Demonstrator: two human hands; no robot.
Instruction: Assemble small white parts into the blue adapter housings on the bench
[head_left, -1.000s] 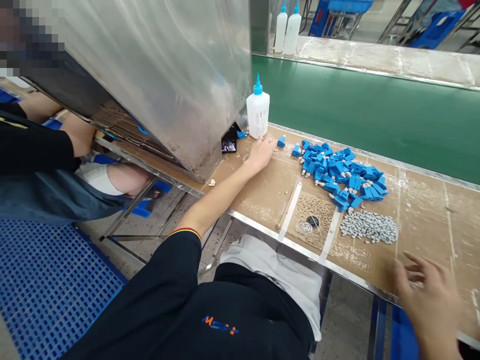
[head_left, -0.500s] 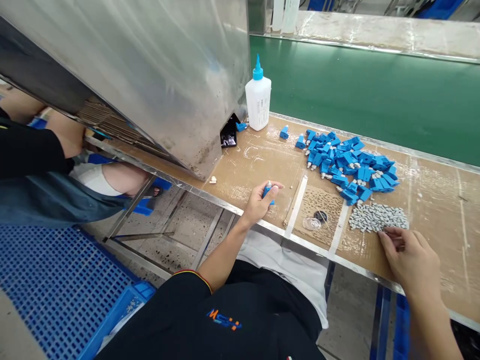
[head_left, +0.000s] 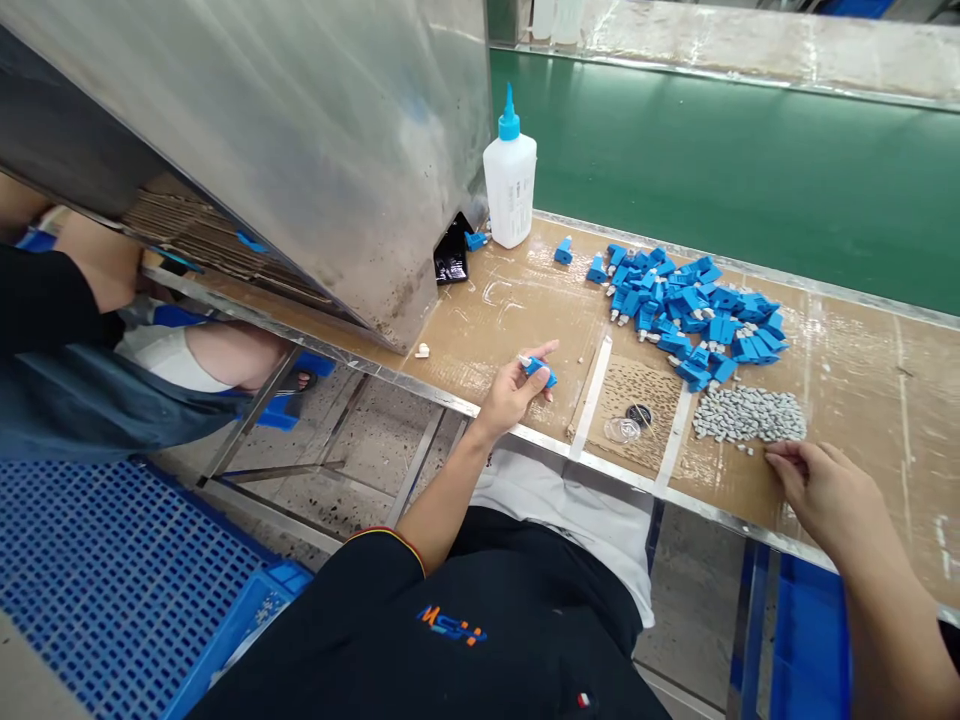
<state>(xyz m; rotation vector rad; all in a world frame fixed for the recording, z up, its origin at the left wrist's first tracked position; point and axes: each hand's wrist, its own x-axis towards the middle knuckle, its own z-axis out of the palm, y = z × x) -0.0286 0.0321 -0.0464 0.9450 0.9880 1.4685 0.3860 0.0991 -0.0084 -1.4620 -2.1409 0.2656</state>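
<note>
My left hand (head_left: 510, 398) holds a blue plastic part (head_left: 541, 373) with a pale tip between thumb and fingers, over the cardboard-covered bench. At the lower right edge of a heap of small grey pieces (head_left: 750, 414), my right hand (head_left: 821, 485) has its thumb and forefinger pressed together; whatever lies between them is too small to make out. Behind the grey pieces is a pile of blue parts (head_left: 686, 308). In front of the left part of that pile, a small round black container (head_left: 639, 414) and a clear lid (head_left: 622, 430) rest on a textured cardboard piece (head_left: 637, 385).
A white bottle with a blue nozzle (head_left: 511, 190) stands beside a large metal housing (head_left: 337, 150). Behind the bench runs a green belt (head_left: 720, 170). Another person's leg (head_left: 225, 357) shows at left. A small white piece (head_left: 422, 351) lies near the front edge.
The blue part in my left hand has tilted, its pale tip now pointing left. My right hand has drawn slightly away from the grey heap, its fingers pinched. The view has shifted a little.
</note>
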